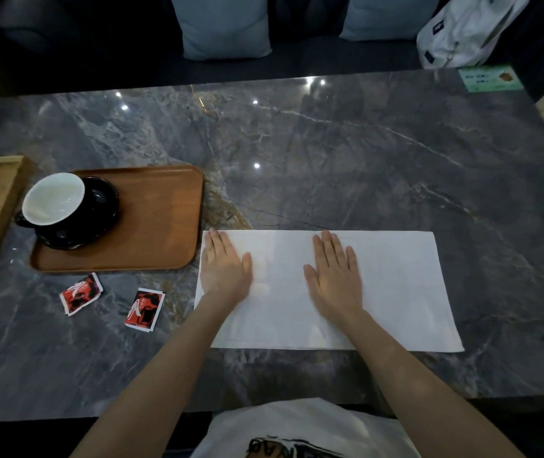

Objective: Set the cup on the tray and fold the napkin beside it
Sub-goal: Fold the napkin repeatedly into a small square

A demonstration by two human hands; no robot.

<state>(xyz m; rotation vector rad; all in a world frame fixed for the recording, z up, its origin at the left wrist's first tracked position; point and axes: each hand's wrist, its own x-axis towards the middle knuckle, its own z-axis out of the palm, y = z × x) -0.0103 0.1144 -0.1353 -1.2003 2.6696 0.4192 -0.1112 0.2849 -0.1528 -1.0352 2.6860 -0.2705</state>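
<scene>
While my fingers (217,246) lay spread flat and gripped nothing, my left hand (224,267) and right hand (335,271) pressed the white napkin (402,285) on the table (330,153). Just left of it, the cup (54,200) stood on the tray (161,219).

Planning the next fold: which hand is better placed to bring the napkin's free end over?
Probably the right hand. It lies flat near the middle of the napkin, nearest the long uncovered stretch on the right. The left hand presses the end beside the tray, well placed to anchor it.
</scene>
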